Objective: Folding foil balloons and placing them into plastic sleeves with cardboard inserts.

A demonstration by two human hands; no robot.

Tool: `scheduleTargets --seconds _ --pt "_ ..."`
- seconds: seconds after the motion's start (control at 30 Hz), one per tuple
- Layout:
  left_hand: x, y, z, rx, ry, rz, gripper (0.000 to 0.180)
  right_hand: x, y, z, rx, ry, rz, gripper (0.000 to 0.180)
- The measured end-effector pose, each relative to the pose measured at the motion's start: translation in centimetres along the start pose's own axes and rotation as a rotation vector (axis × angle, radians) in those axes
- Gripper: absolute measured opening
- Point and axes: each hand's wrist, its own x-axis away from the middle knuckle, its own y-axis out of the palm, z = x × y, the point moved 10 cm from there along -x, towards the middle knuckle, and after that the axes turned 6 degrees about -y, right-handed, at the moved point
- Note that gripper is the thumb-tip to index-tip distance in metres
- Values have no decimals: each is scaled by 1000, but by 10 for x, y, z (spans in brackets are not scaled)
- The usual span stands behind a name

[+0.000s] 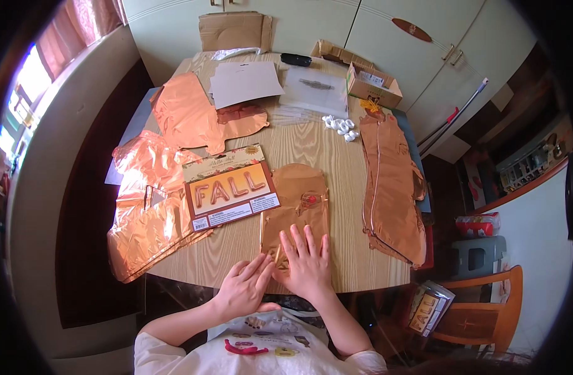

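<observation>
A flat, folded copper foil balloon [292,178] lies lengthwise at the near middle of the table. My right hand [308,262] presses flat on its near part, fingers spread. My left hand [244,284] rests at its near left corner, fingers stretched out and nothing held. On the foil, beyond my right hand, is a small clear piece with something red [310,200]. Left of the foil lies a printed header card [227,187] picturing balloon letters, its right edge touching or very close to the foil.
More copper foil balloons are stacked at left [155,212], far left [186,112] and right [389,187]. Toward the back are grey-white cards [246,84], clear bags [311,90], white coils [341,127] and a cardboard box [374,87]. A wooden chair [508,306] holds wrapped packages [429,306].
</observation>
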Motion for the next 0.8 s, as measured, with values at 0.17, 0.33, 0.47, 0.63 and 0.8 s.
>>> scheduleTargets --seconds 0.17,0.33,0.47,0.63,0.8 --pt "-2 5 -5 -83 -39 -6 96 1 0 0 12 8 12 83" --pt "-8 -1 -14 -127 -68 18 96 2 0 0 -8 9 26 85" --pt "-7 -6 -14 -130 -65 22 92 4 1 -4 2 1 -26 87" --pt "13 -3 -4 -187 -56 -6 84 25 -1 -23 -21 -13 -61 85" --pt "18 -2 -2 -166 -76 -19 83 31 -12 -17 -55 -28 53 67"
